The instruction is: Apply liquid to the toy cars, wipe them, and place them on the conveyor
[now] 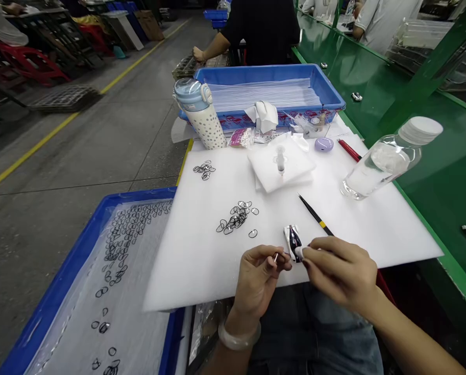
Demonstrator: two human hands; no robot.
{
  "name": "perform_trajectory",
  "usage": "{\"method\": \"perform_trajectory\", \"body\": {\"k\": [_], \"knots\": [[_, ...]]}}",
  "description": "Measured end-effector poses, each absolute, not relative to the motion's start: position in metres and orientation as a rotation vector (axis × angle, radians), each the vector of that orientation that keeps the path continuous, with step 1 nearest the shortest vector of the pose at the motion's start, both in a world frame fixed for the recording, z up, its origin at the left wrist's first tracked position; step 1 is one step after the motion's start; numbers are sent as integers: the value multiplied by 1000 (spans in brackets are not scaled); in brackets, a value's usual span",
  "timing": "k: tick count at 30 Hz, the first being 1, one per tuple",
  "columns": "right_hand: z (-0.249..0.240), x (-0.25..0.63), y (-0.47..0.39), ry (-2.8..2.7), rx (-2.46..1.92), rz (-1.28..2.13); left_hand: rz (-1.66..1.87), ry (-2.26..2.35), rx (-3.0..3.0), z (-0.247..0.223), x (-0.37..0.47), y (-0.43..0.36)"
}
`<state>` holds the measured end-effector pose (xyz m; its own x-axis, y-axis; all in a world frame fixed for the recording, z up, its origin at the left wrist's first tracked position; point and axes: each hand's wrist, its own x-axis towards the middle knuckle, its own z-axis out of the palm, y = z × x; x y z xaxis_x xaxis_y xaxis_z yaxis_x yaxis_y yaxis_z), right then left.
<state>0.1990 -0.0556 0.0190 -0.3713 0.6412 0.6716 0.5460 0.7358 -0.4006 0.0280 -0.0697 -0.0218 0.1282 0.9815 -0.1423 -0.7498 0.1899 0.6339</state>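
Probably for precision, the left hand (256, 286) pinches a dark-rimmed piece (276, 257), the right hand (344, 268) a white bit (299, 252), flanking the toy car (292, 238).

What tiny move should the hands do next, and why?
I'd perhaps bring the small white wad, pinched in the right hand, to the small dark-rimmed piece in the left hand: they look close but apart, both held at the fingertips.

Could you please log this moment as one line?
left hand: pinching small piece | right hand: holding small white item | toy car: on white board, near fingertips | tweezers: lying on board
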Motion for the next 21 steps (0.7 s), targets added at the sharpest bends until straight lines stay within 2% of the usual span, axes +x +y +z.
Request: {"method": "perform_trajectory", "body": {"k": [4,8,11,21], "knots": [[-6,207,-48,-1883,-1191,348,1371,830,837,-21,24,-72],[-21,205,-48,-1827,-1301,334,1458,1349,1623,-21,26,-70],[-22,203,-50,-1836,-1312,328,1426,1480,2010,-24,34,-67],[-23,209,-50,-1858,-1271,555,1289,1484,2178,-28,39,-69]]}}
